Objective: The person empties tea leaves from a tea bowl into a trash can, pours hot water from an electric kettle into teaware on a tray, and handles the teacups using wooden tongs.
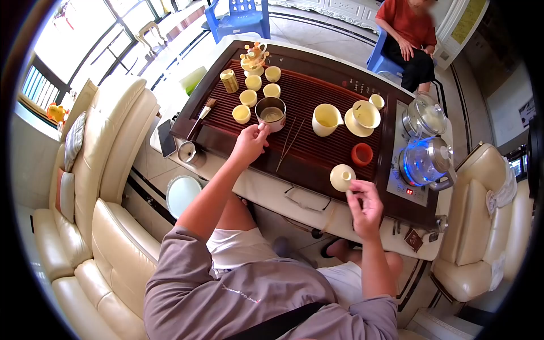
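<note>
My left hand (249, 145) is closed, with its fingertips pinched at the near side of a dark round cup with a metallic inside (271, 115). This cup stands on the slatted tea tray (306, 139). My right hand (365, 209) has thumb and fingers pinched at the near rim of a cream gaiwan lid (343, 177), its knob facing up, over the tray's front edge. Beyond the lid are a red-orange ring-shaped cup (361, 154), the gaiwan bowl (365, 115) on its saucer and a cream pitcher (326, 120). Thin tongs (290, 144) lie between my hands.
Several small cream cups (248, 98), a gold tin (229, 81), a figurine (254, 56) and a brush (207, 107) occupy the tray's left. A lit glass kettle (422, 161) stands right. Eyeglasses (306, 201) lie at the front edge. A seated person (408, 34) is across the table.
</note>
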{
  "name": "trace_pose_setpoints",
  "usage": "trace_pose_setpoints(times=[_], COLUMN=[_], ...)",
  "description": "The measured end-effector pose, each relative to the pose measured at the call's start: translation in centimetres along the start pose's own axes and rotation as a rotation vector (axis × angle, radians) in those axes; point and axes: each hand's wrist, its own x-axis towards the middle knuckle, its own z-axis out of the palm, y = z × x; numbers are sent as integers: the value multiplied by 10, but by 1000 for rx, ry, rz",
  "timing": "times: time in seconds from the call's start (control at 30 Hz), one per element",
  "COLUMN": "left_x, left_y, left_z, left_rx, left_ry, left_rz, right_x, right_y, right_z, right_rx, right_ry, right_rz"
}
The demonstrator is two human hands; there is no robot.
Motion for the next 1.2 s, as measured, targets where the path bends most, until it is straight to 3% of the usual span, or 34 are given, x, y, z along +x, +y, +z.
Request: trace_pose_setpoints(times=[0.23, 0.57, 0.87, 0.93, 1.1, 1.2], left_x=[15, 5, 7, 13, 43, 65], left_y=[-29, -26, 5, 16, 39, 51], left_z=[4, 0, 7, 13, 33, 45], left_rx=[-4, 41, 22, 30, -35, -32], left_ry=[57, 71, 50, 50, 59, 56], left_rz=[127, 156, 208, 236, 291, 291], right_x=[-2, -43, -84, -91, -97, -63], right_y=[-15, 0, 42, 61, 60, 10], right_z=[70, 94, 88, 88, 83, 68], right_rx=[-7, -69, -12, -29, 42, -43], right_ry=[-288, -378, -437, -530, -532, -501], right_rz=[-80, -30, 200, 413, 386, 140])
